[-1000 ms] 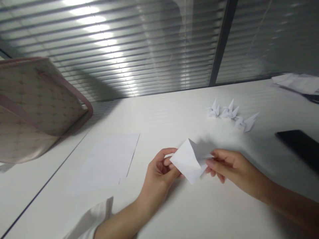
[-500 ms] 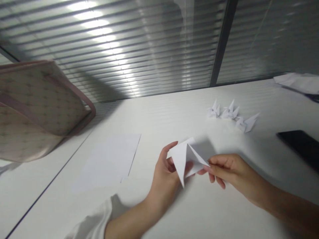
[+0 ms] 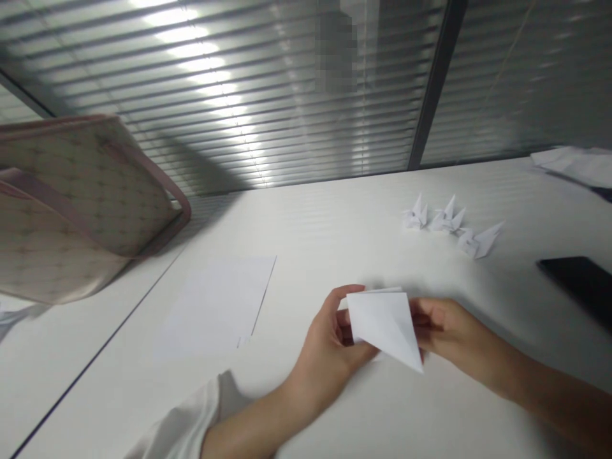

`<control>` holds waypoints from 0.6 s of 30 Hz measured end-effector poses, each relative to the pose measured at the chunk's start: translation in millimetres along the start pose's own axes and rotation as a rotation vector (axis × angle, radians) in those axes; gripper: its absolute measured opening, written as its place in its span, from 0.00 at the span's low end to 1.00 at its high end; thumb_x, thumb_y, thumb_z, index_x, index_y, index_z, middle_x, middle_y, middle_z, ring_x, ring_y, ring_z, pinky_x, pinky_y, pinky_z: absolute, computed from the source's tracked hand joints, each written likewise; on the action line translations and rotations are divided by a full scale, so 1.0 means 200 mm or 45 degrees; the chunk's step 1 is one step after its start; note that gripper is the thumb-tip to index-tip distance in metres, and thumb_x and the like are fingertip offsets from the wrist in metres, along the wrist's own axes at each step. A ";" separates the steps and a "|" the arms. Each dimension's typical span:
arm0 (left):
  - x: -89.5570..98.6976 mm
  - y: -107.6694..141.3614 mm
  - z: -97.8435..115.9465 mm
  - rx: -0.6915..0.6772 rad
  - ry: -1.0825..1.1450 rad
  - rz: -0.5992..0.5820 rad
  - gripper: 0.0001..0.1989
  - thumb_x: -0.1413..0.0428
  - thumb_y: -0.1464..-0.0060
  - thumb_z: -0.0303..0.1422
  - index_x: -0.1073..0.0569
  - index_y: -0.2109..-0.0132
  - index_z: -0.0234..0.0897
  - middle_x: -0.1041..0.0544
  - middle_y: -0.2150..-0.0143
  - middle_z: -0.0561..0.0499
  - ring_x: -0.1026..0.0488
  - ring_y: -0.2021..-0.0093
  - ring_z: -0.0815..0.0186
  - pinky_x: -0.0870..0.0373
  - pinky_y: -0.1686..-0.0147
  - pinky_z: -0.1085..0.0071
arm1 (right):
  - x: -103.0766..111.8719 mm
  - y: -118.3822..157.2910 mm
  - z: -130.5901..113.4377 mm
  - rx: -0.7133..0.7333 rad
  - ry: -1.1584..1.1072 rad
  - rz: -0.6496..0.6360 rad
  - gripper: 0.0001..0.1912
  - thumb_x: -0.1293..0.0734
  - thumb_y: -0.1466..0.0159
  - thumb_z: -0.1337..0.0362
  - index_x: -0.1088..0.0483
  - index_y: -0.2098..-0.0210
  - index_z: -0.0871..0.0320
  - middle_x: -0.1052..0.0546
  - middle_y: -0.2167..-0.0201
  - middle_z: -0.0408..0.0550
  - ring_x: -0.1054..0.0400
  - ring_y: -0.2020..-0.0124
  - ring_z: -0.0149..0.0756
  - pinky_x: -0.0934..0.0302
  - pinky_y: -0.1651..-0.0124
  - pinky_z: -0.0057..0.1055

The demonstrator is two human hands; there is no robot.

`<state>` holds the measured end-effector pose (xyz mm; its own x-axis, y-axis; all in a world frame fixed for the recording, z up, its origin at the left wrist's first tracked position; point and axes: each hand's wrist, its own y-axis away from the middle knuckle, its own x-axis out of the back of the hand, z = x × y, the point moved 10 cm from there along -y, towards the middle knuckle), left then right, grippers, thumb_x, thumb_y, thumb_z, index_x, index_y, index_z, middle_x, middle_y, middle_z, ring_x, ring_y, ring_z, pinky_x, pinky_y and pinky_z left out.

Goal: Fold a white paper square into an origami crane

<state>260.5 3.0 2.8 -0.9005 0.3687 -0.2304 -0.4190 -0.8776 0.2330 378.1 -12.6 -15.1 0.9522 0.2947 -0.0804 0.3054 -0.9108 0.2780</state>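
Left hand (image 3: 329, 363) and right hand (image 3: 454, 331) hold the folded white paper (image 3: 385, 325) in a narrow pinch from opposite sides, fingers curled, wrists angled inward toward it

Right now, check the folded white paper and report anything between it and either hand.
Nothing visible stands in the way: the folded white paper is already held between the left hand and the right hand, touching both. The origami cranes and the loose sheet lie apart from it.

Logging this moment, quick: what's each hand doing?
Left hand: closed, holding the folded white paper.
Right hand: closed, holding the same paper by its right side.
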 end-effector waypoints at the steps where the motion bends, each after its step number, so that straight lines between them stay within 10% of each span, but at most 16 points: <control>1: -0.02 0.00 0.00 0.010 0.026 -0.060 0.36 0.32 0.59 0.25 0.39 0.44 0.40 0.22 0.62 0.50 0.24 0.66 0.65 0.29 0.64 0.71 | 0.01 0.00 0.01 0.001 0.012 0.017 0.17 0.30 0.42 0.53 0.27 0.63 0.61 0.23 0.71 0.48 0.29 0.72 0.35 0.35 0.73 0.30; 5: -0.09 0.02 0.00 0.034 0.176 -0.311 0.44 0.30 0.58 0.35 0.44 0.38 0.43 0.24 0.52 0.44 0.24 0.55 0.56 0.29 0.55 0.63 | 0.04 0.00 0.00 0.047 0.031 0.064 0.15 0.32 0.40 0.53 0.27 0.63 0.60 0.23 0.72 0.46 0.31 0.74 0.32 0.36 0.73 0.29; 9: -0.02 0.00 -0.02 0.076 0.071 -0.130 0.25 0.38 0.48 0.46 0.30 0.50 0.32 0.23 0.64 0.45 0.25 0.64 0.61 0.32 0.63 0.67 | 0.03 0.00 -0.02 0.060 0.038 0.068 0.13 0.30 0.43 0.56 0.27 0.65 0.60 0.25 0.74 0.45 0.31 0.75 0.32 0.36 0.74 0.29; 18: 0.03 -0.01 -0.03 0.089 -0.033 -0.044 0.21 0.34 0.53 0.43 0.28 0.59 0.34 0.28 0.78 0.54 0.30 0.76 0.67 0.40 0.76 0.75 | 0.02 0.00 -0.02 0.028 -0.090 -0.067 0.21 0.36 0.37 0.48 0.28 0.60 0.61 0.26 0.71 0.47 0.31 0.72 0.33 0.33 0.67 0.32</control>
<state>257.2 4.5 -5.2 -0.8877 0.4069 -0.2154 -0.4561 -0.8410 0.2908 381.5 -11.1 -11.6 0.9329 0.3219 -0.1615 0.3543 -0.9010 0.2504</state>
